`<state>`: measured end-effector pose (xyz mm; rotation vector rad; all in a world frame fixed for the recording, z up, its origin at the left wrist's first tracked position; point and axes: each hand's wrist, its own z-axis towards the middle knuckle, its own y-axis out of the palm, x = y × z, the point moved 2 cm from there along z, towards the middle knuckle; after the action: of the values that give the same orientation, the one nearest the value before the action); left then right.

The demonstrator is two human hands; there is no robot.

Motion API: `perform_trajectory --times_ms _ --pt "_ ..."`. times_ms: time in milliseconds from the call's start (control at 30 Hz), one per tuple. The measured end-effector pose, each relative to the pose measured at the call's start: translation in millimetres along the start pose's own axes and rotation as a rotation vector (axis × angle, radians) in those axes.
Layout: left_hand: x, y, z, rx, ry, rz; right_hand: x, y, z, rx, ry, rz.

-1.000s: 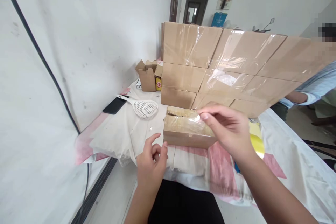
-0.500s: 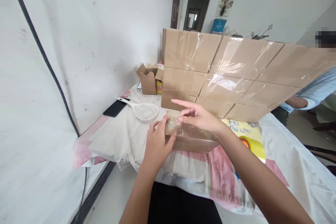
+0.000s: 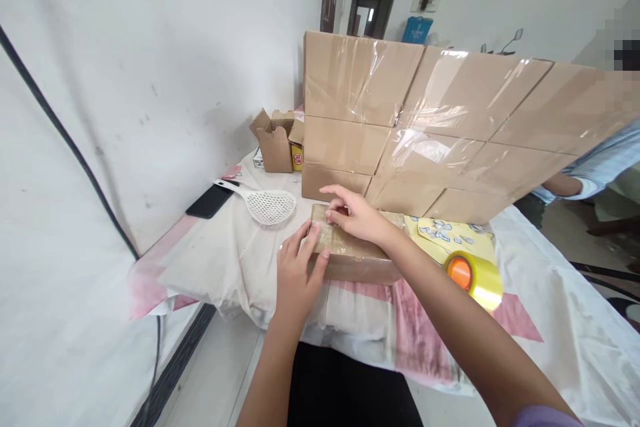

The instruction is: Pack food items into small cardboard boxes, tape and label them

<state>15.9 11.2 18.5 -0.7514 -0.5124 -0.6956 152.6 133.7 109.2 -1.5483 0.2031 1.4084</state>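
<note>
A small brown cardboard box (image 3: 357, 270) lies in front of me, with shiny clear tape over its top. My left hand (image 3: 300, 260) grips its left end, the fingers at the end edge and the thumb at the front edge. Over the top, my right hand (image 3: 353, 213) has its index finger stretched out, while its thumb and other fingers are bent together against the taped surface. Whatever lies between those fingertips is too small to make out. To the right, beside my forearm, a roll of yellowish tape (image 3: 483, 280) with an orange core rests on its side.
A tall stack of taped cartons (image 3: 350, 80) stands behind the box. At left lie a white slotted skimmer (image 3: 270, 207) and a black phone (image 3: 210, 201); an open carton (image 3: 277, 147) stands farther back. A person's sleeve (image 3: 605, 157) shows at the right.
My right hand has lowered slightly onto the box top, its fingertips now closer to the left end. My left hand still holds that end. The view has shifted a little.
</note>
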Motion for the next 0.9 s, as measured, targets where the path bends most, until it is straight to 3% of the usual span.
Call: perform_trajectory --times_ms 233,433,567,700,800,900 --pt "4 -0.6 -7 0.047 0.032 0.071 -4 8 3 0.016 -0.075 -0.18" --pt "6 -1.8 -7 0.034 0.035 0.055 7 3 6 0.099 -0.113 -0.353" --pt "7 0.8 -9 0.029 0.005 0.064 11 4 9 0.127 -0.037 -0.448" --pt "9 1.4 -11 0.052 -0.019 0.071 1 1 5 0.2 0.182 -0.634" --pt "9 -4.0 -13 0.003 -0.097 0.04 -9 -19 -20 0.251 0.351 -0.721" --pt "4 -12.6 -16 -0.05 -0.206 0.004 -5 -45 -75 0.311 0.418 -0.671"
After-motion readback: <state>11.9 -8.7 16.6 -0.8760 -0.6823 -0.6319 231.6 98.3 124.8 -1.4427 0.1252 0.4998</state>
